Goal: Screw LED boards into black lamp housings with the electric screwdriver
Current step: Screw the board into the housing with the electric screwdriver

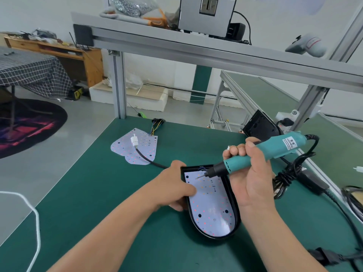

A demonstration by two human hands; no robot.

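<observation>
Left of centre, a spare LED board (135, 148) lies on the green tabletop (98, 193). Mid-frame, the left hand (176, 185) closes its grip on the black lamp housing (235, 203), thumb on the seated LED board (212, 205). On the right, the right hand (253, 173) wraps its grip round the electric screwdriver (261, 154), bit at the board's top end. Looks like the driving step; next, keep the bit square and the housing pinned.

We get bright, even, diffuse light, with only soft, faint shadows on the green counter (98, 203) and no harsh glare. Wide-angle distortion bows the aluminium frame (196, 52) and the counter edges near the borders. We note slight motion blur on the left hand (176, 185), and the far room looks soft.
</observation>
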